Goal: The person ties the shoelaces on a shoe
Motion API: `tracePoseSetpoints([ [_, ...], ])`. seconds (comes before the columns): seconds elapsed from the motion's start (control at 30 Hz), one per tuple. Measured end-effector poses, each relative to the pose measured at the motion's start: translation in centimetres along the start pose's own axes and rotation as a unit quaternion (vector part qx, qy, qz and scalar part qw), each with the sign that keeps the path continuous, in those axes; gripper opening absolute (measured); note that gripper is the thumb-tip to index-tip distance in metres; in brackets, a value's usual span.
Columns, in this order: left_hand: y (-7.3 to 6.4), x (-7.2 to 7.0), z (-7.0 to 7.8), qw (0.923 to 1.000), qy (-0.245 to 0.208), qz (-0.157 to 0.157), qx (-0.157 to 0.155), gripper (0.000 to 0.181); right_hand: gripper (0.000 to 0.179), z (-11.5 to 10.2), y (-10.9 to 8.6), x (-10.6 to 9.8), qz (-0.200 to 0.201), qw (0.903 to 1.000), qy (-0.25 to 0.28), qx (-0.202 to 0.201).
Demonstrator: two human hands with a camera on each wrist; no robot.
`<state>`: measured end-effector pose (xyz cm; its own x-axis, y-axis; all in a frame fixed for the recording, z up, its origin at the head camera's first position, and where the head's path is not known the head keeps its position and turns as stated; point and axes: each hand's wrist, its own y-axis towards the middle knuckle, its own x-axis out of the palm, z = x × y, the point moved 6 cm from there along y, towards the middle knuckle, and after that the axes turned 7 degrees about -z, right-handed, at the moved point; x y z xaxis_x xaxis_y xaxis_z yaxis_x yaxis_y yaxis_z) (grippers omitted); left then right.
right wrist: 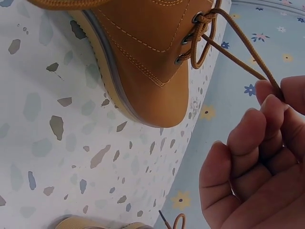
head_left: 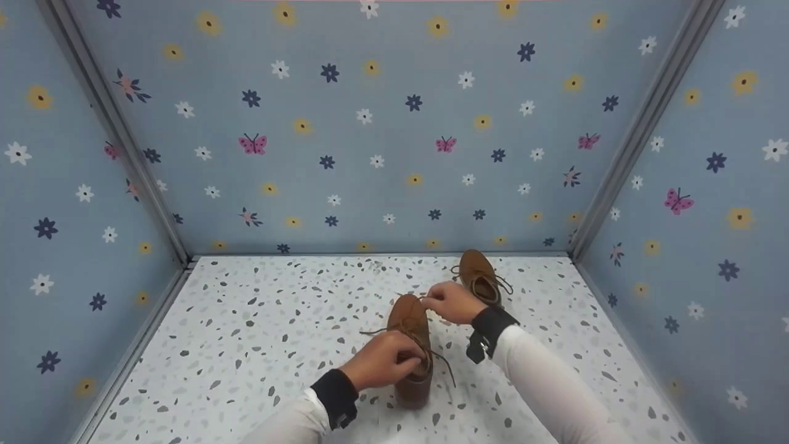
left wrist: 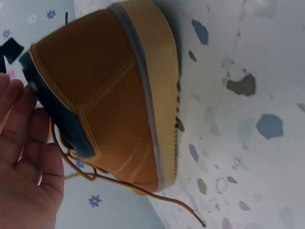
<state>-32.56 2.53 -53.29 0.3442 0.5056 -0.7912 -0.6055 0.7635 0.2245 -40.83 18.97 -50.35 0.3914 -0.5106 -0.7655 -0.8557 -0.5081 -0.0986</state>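
A brown lace-up shoe (head_left: 407,309) with a pale tan sole stands on the speckled surface, its toe pointing away from me. My right hand (head_left: 456,303) pinches a doubled strand of its brown shoelace (right wrist: 248,44) between thumb and fingers, drawn out past the toe. Over the shoe's opening is my left hand (head_left: 382,361), thumb and fingers curled. A strand of shoelace (left wrist: 143,191) runs up behind those fingers in the left wrist view; its pinch point is hidden. A knot (right wrist: 205,18) sits at the top eyelets. Loose lace ends hang on both sides.
The matching brown shoe (head_left: 474,265) stands farther back on the right, near the back wall, its laces hanging loose. Blue flowered panels (head_left: 370,142) enclose the speckled white surface (head_left: 259,345) at the back and both sides.
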Motion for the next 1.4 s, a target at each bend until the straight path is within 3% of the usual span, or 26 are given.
tracePoseSetpoints([
  [0.17, -0.4, -1.4, -2.7, 0.9932, -0.063, 0.044, -0.088, 0.007, 0.030, 0.1, 0.0, -0.1, 0.002, 1.0000, -0.002, 0.004],
  [0.3, -0.4, -2.4, -4.6, 0.9846, -0.086, 0.069, -0.136, 0.006, 0.028, 0.3, 0.0, -0.2, 0.007, 0.9999, -0.006, 0.009],
  [0.47, 0.0, -3.2, -6.7, 0.9758, -0.115, 0.067, -0.173, 0.013, 0.027, 0.3, 0.1, -0.2, 0.006, 0.9999, -0.006, 0.007],
  [0.63, 0.9, -3.1, -8.0, 0.9657, -0.141, 0.054, -0.211, 0.025, 0.029, 0.4, 0.3, -0.2, 0.004, 0.9999, -0.004, 0.009],
  [0.83, 2.2, -2.5, -8.8, 0.9635, -0.142, 0.050, -0.221, 0.026, 0.038, 0.3, 0.4, -0.2, 0.002, 1.0000, 0.003, 0.005],
  [1.0, 3.0, -2.3, -8.7, 0.9646, -0.139, 0.052, -0.218, 0.024, 0.035, 0.3, 0.5, -0.1, 0.004, 1.0000, 0.001, 0.009],
  [1.4, 3.3, -2.1, -8.6, 0.9606, -0.164, 0.057, -0.217, 0.022, 0.030, 0.2, 0.6, -0.4, 0.010, 0.9999, 0.000, 0.013],
])
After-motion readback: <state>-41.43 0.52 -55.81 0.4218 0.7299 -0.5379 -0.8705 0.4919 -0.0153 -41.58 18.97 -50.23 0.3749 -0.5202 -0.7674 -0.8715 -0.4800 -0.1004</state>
